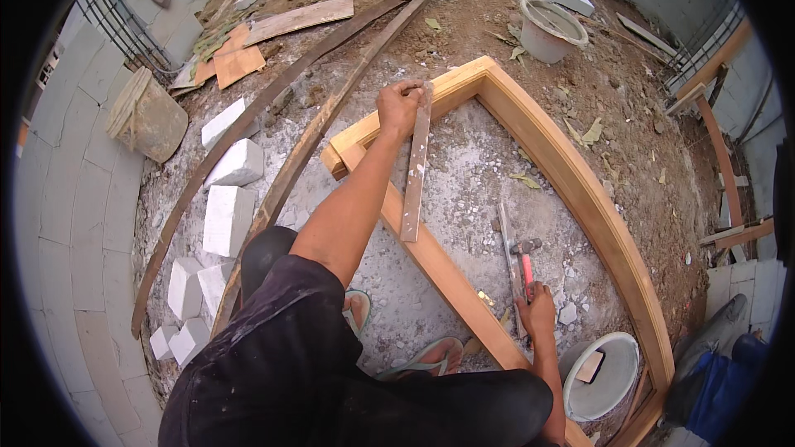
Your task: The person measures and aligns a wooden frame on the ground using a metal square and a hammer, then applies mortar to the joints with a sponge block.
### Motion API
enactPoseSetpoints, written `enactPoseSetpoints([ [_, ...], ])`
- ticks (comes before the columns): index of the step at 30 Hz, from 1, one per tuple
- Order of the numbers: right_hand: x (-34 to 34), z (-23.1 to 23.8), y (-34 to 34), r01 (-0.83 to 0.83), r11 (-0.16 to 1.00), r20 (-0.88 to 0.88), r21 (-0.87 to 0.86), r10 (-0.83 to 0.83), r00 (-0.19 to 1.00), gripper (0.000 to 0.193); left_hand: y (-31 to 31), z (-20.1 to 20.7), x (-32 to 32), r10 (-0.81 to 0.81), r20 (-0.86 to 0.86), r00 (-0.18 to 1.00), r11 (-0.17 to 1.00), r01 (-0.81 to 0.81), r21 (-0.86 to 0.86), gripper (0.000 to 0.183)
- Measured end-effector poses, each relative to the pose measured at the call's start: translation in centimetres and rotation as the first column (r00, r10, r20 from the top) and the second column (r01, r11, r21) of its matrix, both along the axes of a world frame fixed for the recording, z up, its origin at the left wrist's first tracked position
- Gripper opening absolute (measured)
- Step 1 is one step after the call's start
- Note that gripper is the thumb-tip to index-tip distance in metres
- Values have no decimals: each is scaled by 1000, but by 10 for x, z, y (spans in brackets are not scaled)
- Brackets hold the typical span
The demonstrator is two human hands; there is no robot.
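We see our left hand (398,105) closed round the top end of a thin wood strip (416,167), which runs down across the frame (580,190), a big wooden one lying flat on rubbly ground. The strip's lower end sits just beside the frame's near rail. Our right hand (538,310) is low, fingers curled on the red handle of a hammer (525,261); its head lies on the ground inside the frame, next to a metal bar (508,257). Can't tell if the hand also grips the bar: the two overlap there. Just right of that hand a white bucket (609,393) holds a small wood block; its near rim is cut off by our leg. Our knees hide the frame's near corner. White blocks (228,215) lie to the left, w/ two long planks (306,145) beside them. Another bucket (548,29) stands far off, top.
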State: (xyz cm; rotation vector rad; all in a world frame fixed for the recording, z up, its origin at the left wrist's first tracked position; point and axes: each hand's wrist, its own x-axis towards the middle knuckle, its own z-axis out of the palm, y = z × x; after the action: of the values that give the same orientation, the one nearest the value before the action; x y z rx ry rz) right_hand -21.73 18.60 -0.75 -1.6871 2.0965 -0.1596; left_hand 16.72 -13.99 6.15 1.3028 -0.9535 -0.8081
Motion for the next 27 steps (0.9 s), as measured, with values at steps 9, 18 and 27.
enactPoseSetpoints([
  [9,-8,-26,27,-46,982,-236,183,89,968,49,-51,-41,12,36,468,883,991,-91,96,27],
  [18,-7,-39,20,-99,988,-398,115,137,907,32,-48,-47,-1,103,504,858,991,-134,26,26],
  [27,-14,-62,21,-147,982,-447,117,185,875,23,-46,-37,-6,88,434,896,991,-122,51,26],
])
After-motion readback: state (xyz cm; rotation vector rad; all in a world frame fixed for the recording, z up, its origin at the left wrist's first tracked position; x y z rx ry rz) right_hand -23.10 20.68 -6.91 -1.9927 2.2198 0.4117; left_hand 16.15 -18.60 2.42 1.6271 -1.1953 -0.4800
